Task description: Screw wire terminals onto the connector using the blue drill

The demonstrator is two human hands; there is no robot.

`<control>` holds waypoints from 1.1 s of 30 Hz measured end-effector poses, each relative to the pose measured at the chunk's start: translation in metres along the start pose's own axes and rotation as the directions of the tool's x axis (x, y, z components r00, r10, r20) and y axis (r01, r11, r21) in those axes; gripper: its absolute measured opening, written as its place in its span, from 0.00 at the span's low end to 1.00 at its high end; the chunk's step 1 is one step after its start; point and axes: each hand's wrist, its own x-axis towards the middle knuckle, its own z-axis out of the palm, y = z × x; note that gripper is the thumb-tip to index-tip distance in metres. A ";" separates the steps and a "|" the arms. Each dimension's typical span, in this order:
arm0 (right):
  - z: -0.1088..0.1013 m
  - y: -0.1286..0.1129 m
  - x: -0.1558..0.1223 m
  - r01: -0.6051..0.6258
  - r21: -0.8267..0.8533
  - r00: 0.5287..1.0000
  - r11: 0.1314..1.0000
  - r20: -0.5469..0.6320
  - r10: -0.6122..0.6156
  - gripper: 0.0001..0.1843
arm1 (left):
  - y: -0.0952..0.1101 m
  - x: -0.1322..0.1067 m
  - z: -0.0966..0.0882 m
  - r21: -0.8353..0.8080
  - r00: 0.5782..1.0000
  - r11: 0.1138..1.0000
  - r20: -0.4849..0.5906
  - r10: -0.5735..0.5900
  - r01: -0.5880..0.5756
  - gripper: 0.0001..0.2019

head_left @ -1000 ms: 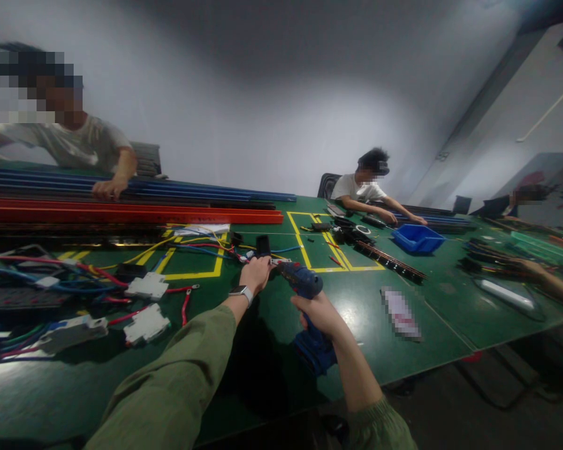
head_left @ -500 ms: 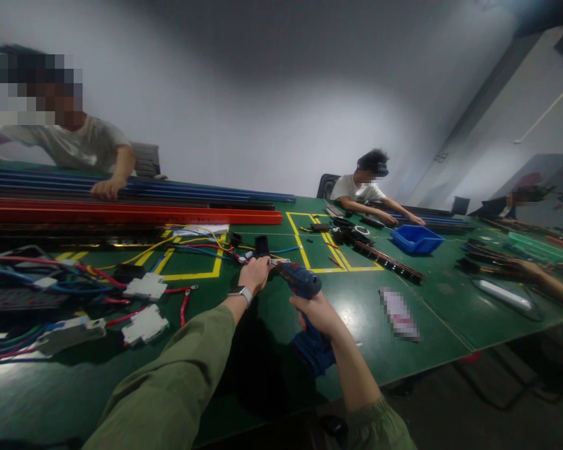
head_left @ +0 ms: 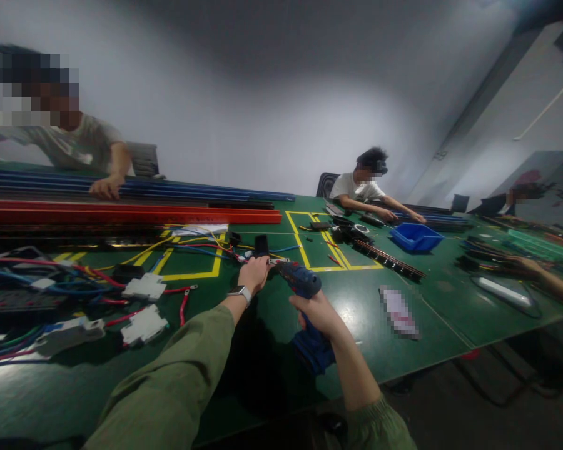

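Observation:
My right hand (head_left: 319, 314) is wrapped round the grip of a blue cordless drill (head_left: 304, 284), its nose pointing left. At the drill's tip, my left hand (head_left: 254, 274) is closed on a small part I cannot make out; a black block (head_left: 261, 244) stands just behind it. A white watch (head_left: 242, 292) sits on my left wrist. Both sleeves are olive green. Both hands hover over the green table (head_left: 356, 306).
White breakers (head_left: 146, 287) with red, blue and yellow wires lie at the left. Long red rails (head_left: 131, 215) and blue rails run along the far side, where a person's hand (head_left: 102, 187) rests. Another person works by a blue bin (head_left: 416, 237). An arm (head_left: 551, 281) reaches in at right.
Hardly anything moves; both hands keep their hold. The person at the far left has shifted slightly left.

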 end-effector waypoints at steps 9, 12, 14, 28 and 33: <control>0.000 -0.004 -0.001 -0.023 0.028 1.000 0.999 -0.007 0.023 0.12 | 0.000 0.000 0.000 0.002 1.000 1.000 -0.017 0.001 -0.001 0.23; 0.001 -0.004 0.000 -0.019 0.037 1.000 0.999 -0.003 0.020 0.14 | 0.000 -0.001 -0.002 0.007 1.000 1.000 -0.007 0.015 -0.015 0.23; 0.001 -0.004 0.000 -0.016 0.039 1.000 0.999 -0.001 0.016 0.14 | 0.001 -0.002 -0.004 0.008 1.000 1.000 -0.005 0.022 -0.022 0.23; 0.001 -0.004 0.000 -0.031 0.041 1.000 0.999 0.001 0.031 0.14 | 0.001 -0.003 -0.004 0.007 1.000 1.000 0.000 0.017 -0.017 0.23; 0.001 -0.004 0.000 -0.001 0.054 1.000 0.999 0.003 0.000 0.15 | 0.001 -0.003 -0.005 0.018 1.000 1.000 0.002 0.017 -0.017 0.23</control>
